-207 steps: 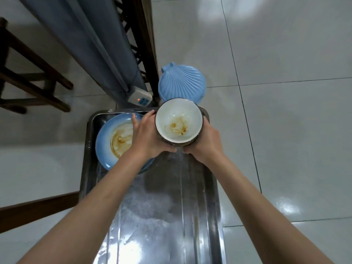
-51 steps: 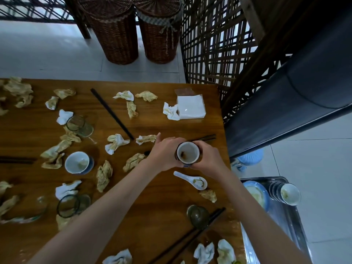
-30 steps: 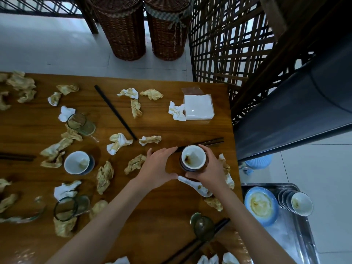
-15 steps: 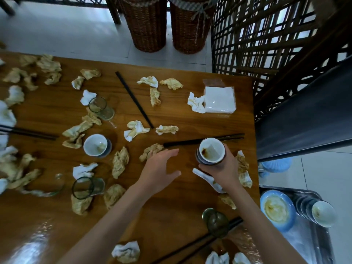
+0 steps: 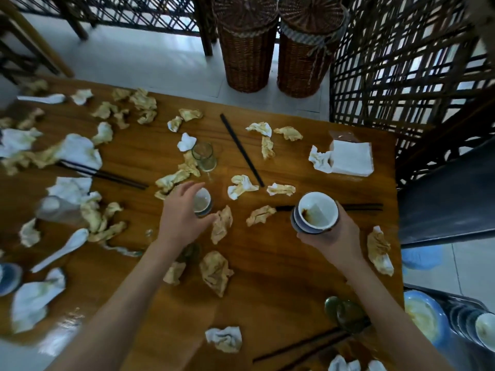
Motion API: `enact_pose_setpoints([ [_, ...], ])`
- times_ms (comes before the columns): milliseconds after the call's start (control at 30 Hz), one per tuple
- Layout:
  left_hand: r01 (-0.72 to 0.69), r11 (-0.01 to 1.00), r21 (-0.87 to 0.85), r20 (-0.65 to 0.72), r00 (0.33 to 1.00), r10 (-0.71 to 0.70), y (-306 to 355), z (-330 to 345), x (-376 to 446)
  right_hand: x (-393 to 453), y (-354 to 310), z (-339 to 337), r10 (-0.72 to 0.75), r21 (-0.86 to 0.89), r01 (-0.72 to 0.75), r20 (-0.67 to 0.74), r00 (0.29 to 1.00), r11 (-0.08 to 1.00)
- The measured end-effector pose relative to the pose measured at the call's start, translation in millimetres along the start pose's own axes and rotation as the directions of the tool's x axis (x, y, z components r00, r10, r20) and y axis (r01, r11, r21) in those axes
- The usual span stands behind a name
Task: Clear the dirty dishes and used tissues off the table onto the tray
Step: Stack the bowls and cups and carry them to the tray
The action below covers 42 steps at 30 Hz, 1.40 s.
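here the right hand (image 5: 330, 236) grips stacked bowls (image 5: 316, 212) above the desk (image 5: 267, 285) while the left hand (image 5: 182, 218) closes half-curled over a small cup (image 5: 202, 203) among used tissues (image 5: 217, 271); a hasty one-handed grab could tip either, spilling dregs.

Both bare forearms reach up from the near edge, spread well apart. The left hand (image 5: 184, 218) lies palm down toward the middle, fingers loosely curved and spread, thumb out to the right, fingertips curling over something small. The right hand (image 5: 333, 235) sits further right, palm up, fingers and thumb wrapped round what it holds from below, wrist bent slightly inward.
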<state>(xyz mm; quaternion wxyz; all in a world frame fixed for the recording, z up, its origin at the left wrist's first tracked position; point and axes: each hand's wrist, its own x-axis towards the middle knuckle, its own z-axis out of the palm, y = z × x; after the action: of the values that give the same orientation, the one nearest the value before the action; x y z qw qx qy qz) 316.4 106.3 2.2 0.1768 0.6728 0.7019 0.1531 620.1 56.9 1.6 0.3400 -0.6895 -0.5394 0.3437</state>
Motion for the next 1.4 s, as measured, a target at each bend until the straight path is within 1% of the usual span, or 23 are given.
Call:
enact_pose_setpoints([
  [67, 0.003, 0.996, 0.091, 0.102, 0.995, -0.013, -21.9, -2.6, 13.9, -2.6, -14.3, 14.4, 0.017, -0.018, -0.016, 0.005, 1.0, 1.0],
  [167, -0.033, 0.979, 0.2, 0.278, 0.96, -0.024, -46.5, 1.2, 31.0, -7.3, -35.5, 39.0, 0.023, -0.03, -0.023, 0.006, 1.0, 0.999],
  [200, -0.04, 0.976, 0.213, 0.312, 0.949, -0.029, -51.8, 3.4, 34.7, -9.1, -41.9, 46.8, 0.027, -0.019, -0.027, 0.008, 1.0, 0.999],
  [267, -0.064, 0.978, 0.199, 0.338, 0.941, -0.007, -61.3, 7.2, 41.0, -11.7, -54.0, 62.7, 0.04, 0.002, -0.04, 0.01, 0.999, 0.999],
  [400, -0.122, 0.986, 0.117, 0.3, 0.951, 0.082, -63.0, 14.5, 46.2, -15.8, -70.8, 86.0, 0.064, 0.027, -0.064, -0.007, 0.998, 0.998],
  [533, -0.093, 0.994, -0.053, 0.293, 0.95, 0.104, -60.7, 20.0, 52.5, -20.0, -87.2, 105.4, 0.047, 0.012, -0.046, -0.085, 0.995, 0.999],
  [667, -0.094, 0.986, -0.135, 0.273, 0.953, 0.128, -67.6, 18.8, 56.9, -25.0, -97.5, 119.4, 0.035, -0.01, -0.037, -0.14, 0.989, 0.999],
  [733, -0.104, 0.98, -0.171, 0.247, 0.958, 0.145, -73.2, 11.5, 54.2, -28.2, -102.5, 124.5, 0.034, -0.012, -0.036, -0.145, 0.989, 0.999],
  [833, -0.116, 0.969, -0.217, 0.168, 0.974, 0.154, -87.2, -7.8, 41.9, -38.6, -111.6, 134.1, 0.03, -0.025, -0.033, -0.135, 0.99, 0.999],
  [967, -0.076, 0.963, -0.259, 0.099, 0.99, 0.104, -106.0, -42.5, 19.9, -52.0, -126.9, 148.8, -0.001, -0.029, -0.002, -0.098, 0.995, 1.0],
  [1100, -0.079, 0.961, -0.267, 0.042, 0.995, 0.093, -128.3, -77.8, -1.1, -63.9, -141.9, 170.8, -0.039, -0.032, 0.039, -0.017, 0.999, 0.999],
  [1200, -0.082, 0.96, -0.269, 0.0, 0.996, 0.085, -148.6, -99.1, -18.2, -75.0, -156.0, 187.3, -0.03, -0.005, 0.03, 0.054, 0.998, 1.0],
  [1333, -0.038, 0.96, -0.277, -0.003, 0.999, 0.039, -184.3, -129.0, -38.2, -89.7, -179.9, 209.7, -0.087, 0.012, 0.086, 0.101, 0.991, 0.996],
  [1400, -0.009, 0.96, -0.279, 0.002, 1.0, 0.01, -206.2, -143.6, -42.7, -94.4, -191.1, 222.9, -0.094, 0.037, 0.09, 0.133, 0.987, 0.995],
])
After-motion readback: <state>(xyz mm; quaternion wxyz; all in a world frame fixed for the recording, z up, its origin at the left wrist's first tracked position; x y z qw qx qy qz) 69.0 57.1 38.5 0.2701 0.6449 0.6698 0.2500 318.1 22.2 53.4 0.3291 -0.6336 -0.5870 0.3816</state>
